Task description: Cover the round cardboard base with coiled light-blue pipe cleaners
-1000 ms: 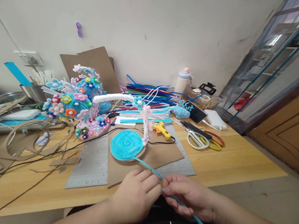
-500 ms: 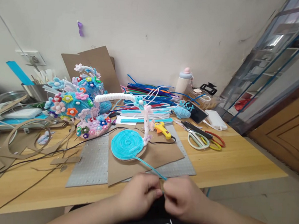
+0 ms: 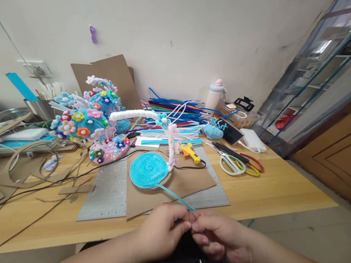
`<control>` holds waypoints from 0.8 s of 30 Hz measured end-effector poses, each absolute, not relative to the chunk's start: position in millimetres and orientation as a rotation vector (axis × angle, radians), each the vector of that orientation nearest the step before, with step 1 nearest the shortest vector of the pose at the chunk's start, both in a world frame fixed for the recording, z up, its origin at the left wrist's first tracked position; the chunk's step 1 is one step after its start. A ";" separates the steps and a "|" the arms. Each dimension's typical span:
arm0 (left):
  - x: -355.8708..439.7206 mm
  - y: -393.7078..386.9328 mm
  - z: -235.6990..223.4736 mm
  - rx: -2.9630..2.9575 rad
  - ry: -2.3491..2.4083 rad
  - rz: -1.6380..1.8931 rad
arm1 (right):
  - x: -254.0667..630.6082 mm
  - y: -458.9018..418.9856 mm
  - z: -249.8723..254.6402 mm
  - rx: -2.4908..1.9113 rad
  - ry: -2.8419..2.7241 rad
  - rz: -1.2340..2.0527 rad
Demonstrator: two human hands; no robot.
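A light-blue pipe cleaner runs from the edge of a flat blue spiral disc down to my two hands. My left hand pinches it between thumb and forefinger, near the table's front edge. Fingertip to fingertip with it, my right hand also pinches the strand, its other fingers curled loosely below. At the disc's right side rises a white wrapped stem that bends left at the top and bears a blue flower. The disc lies on a cardboard sheet.
Right of the disc lies a yellow glue gun. Scissors and pliers rest farther right. Behind is a heap of pipe cleaners. Flower-covered blue domes and cardboard offcuts fill the left. A black cord crosses the table.
My right hand has turned from a closed fist to a looser pinch, with its fingers and palm side now showing. The left hand has hardly moved. The disc stays where it was.
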State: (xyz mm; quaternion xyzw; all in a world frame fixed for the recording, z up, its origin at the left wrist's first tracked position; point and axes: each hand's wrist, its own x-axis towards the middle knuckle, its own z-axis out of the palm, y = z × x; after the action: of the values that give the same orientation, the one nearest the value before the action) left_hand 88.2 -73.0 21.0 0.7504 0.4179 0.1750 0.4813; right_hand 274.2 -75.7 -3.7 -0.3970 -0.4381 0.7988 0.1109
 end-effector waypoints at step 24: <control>89.3 -67.6 24.6 2.530 0.843 0.387 | 284.2 -75.2 -7.1 -0.952 -0.625 2.621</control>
State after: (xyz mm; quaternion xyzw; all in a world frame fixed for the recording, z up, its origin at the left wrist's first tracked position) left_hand 89.3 -67.6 24.6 0.9155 0.3052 0.1399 0.2217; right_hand 284.2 -75.2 -7.1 -0.3300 -0.2164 0.9079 0.1415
